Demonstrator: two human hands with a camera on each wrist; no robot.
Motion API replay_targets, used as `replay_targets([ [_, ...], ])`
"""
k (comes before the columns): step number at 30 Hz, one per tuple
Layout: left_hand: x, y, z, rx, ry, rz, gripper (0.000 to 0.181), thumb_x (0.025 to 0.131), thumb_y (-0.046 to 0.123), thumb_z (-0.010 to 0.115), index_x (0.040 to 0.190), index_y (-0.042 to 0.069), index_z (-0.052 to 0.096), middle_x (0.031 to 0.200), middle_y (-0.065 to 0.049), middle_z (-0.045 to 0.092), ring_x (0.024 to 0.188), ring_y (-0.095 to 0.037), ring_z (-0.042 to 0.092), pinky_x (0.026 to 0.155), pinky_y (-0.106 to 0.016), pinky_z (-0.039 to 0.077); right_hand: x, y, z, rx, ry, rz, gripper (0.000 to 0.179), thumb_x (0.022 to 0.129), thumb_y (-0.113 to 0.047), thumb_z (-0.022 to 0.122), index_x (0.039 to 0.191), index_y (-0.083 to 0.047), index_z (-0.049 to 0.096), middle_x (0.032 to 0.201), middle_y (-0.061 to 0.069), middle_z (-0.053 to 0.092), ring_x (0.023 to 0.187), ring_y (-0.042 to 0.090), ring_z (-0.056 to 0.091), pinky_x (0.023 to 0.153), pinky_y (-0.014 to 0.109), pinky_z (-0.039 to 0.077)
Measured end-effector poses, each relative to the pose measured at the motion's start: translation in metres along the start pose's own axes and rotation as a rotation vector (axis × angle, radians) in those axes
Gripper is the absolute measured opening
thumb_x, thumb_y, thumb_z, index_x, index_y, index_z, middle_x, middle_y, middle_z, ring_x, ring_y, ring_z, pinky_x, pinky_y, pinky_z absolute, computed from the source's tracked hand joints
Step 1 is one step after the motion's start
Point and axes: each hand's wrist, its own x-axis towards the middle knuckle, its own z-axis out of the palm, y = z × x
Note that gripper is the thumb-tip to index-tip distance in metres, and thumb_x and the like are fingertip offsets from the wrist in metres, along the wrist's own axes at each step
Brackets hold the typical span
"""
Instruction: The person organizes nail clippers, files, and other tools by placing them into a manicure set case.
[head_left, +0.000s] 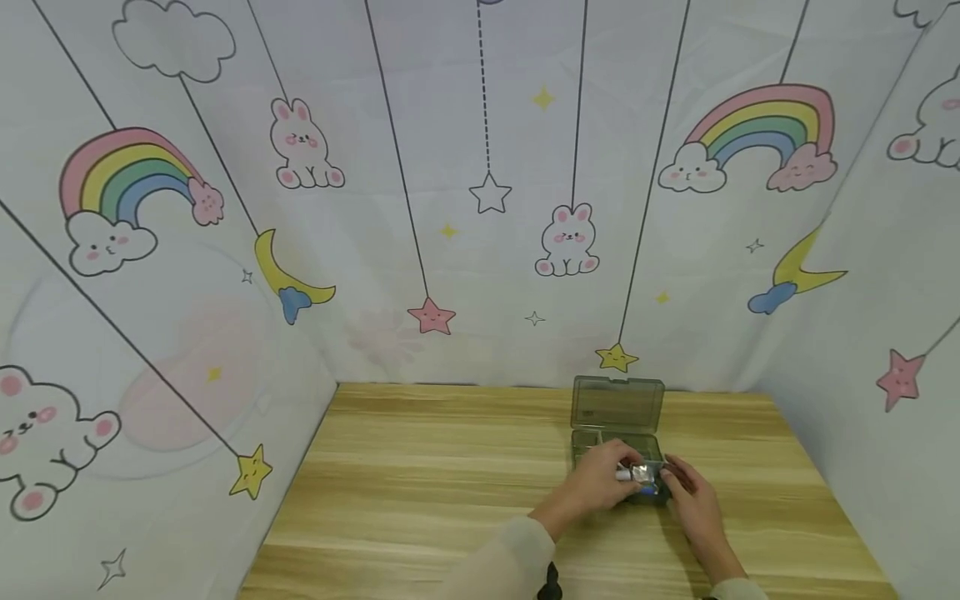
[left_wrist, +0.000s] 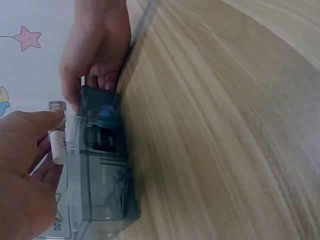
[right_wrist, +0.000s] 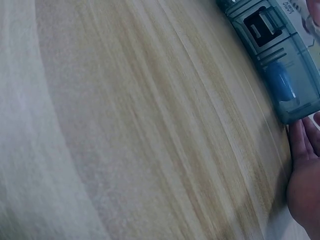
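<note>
A see-through grey-green plastic compartment box (head_left: 587, 439) stands on the table, its hinged lid (head_left: 617, 403) raised at the back. Over the box my left hand (head_left: 600, 477) pinches a small bottle (left_wrist: 58, 145) with a white cylinder end and a clear, shiny end, between thumb and fingers. My right hand (head_left: 697, 508) grips the box's right end, thumb at the rim and fingers against the outer wall. Through the front wall show a blue item (right_wrist: 281, 82) and, at the other end, some thin pieces (left_wrist: 121, 187). A black latch (left_wrist: 105, 138) sits mid-front.
The wood-grain table (head_left: 420, 492) runs left and right of the box. White cloth walls (head_left: 480, 275) printed with rabbits, stars and rainbows enclose it behind and at both sides. A small black object (head_left: 551, 583) shows beside the left sleeve (head_left: 506, 558).
</note>
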Motion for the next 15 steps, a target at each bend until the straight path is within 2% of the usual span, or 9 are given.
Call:
replay_targets([
  [5, 0.005, -0.001, 0.009, 0.038, -0.029, -0.008, 0.032, 0.095, 0.03, 0.083, 0.124, 0.021, 0.073, 0.115, 0.015, 0.066, 0.1, 0.005, 0.06, 0.087, -0.014, 0.048, -0.001, -0.002, 0.001, 0.016, -0.012, 0.016, 0.05, 0.112, -0.025, 0.057, 0.153, 0.002, 0.051, 0.148, 0.029, 0.056, 0.104, -0.019, 0.049, 0.087, 0.003, 0.042],
  [10, 0.008, -0.001, 0.015, 0.056, -0.023, 0.001, 0.033, 0.093, 0.026, 0.085, 0.124, 0.019, 0.074, 0.115, 0.014, 0.066, 0.101, 0.004, 0.061, 0.087, -0.013, 0.049, 0.0, -0.002, -0.001, 0.025, -0.026, 0.03, 0.05, 0.112, -0.024, 0.056, 0.155, 0.002, 0.049, 0.15, 0.029, 0.054, 0.104, -0.019, 0.048, 0.088, 0.004, 0.041],
  [13, 0.008, 0.0, 0.016, 0.05, -0.029, 0.005, 0.036, 0.094, 0.028, 0.085, 0.126, 0.019, 0.073, 0.116, 0.014, 0.065, 0.103, 0.004, 0.061, 0.088, -0.012, 0.049, 0.0, -0.001, -0.001, 0.014, -0.03, 0.054, 0.052, 0.113, -0.028, 0.055, 0.157, -0.001, 0.048, 0.152, 0.026, 0.053, 0.109, -0.014, 0.049, 0.088, 0.003, 0.041],
  [15, 0.007, 0.001, 0.016, 0.039, -0.035, 0.004, 0.038, 0.094, 0.03, 0.084, 0.128, 0.019, 0.072, 0.117, 0.013, 0.065, 0.104, 0.003, 0.061, 0.088, -0.012, 0.049, 0.0, -0.001, -0.001, -0.001, -0.035, 0.067, 0.054, 0.113, -0.031, 0.054, 0.158, -0.002, 0.046, 0.153, 0.025, 0.053, 0.116, -0.005, 0.051, 0.088, 0.003, 0.04],
])
